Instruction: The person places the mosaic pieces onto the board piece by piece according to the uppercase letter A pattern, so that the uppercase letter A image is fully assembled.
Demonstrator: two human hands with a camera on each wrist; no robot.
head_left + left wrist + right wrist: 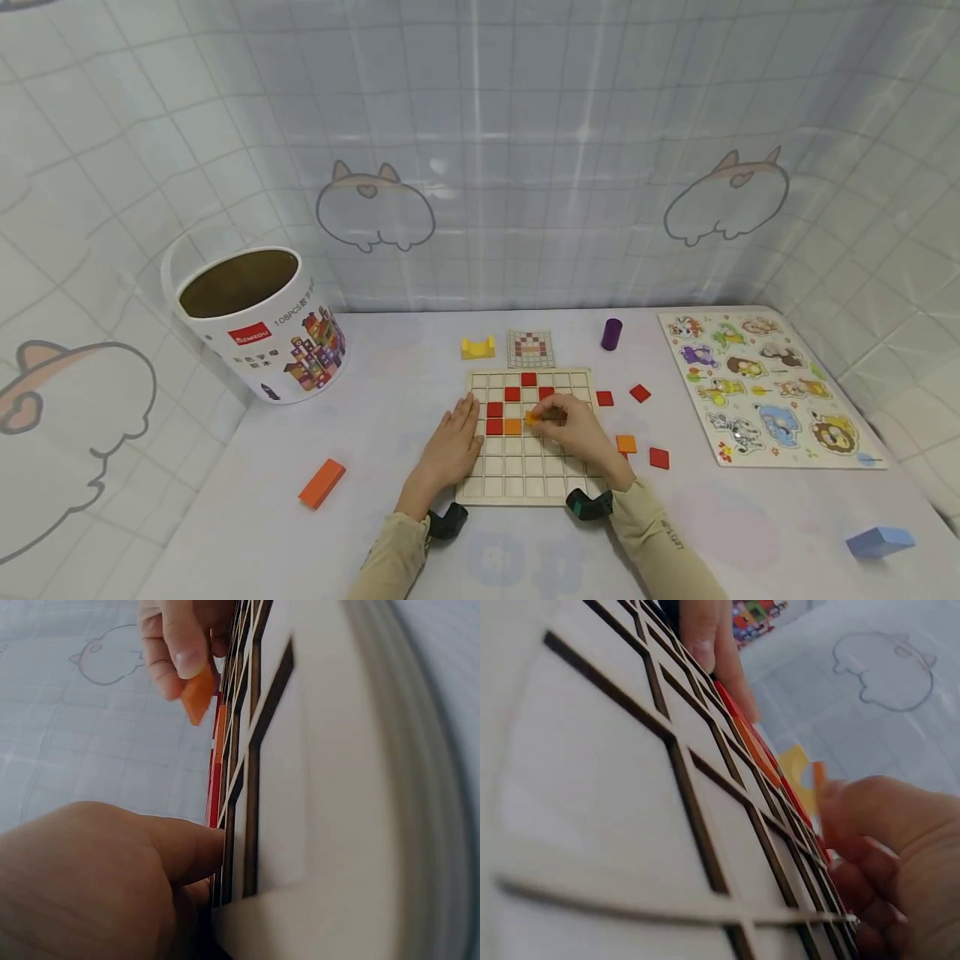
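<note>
A wooden grid board (523, 487) lies flat, with several red tiles (494, 409) and an orange tile (512, 427) set in its cells. Between thumb and fingers my right hand (572, 429) pinches another orange tile (819, 784), held tilted just above the board's middle. My left hand (452, 446) rests on the board's left side with fingers straight; its thumb touches the grid in the left wrist view. Behind the board lies a small pattern card (530, 348). Loose red tiles (659, 458) and an orange tile (626, 443) lie to the board's right.
A large white bucket (292, 333) stands at the back left. An animal picture board (757, 387) lies at the right. Around the table are an orange block (322, 483), a yellow arch block (477, 347), a purple cylinder (611, 334) and a blue block (879, 542).
</note>
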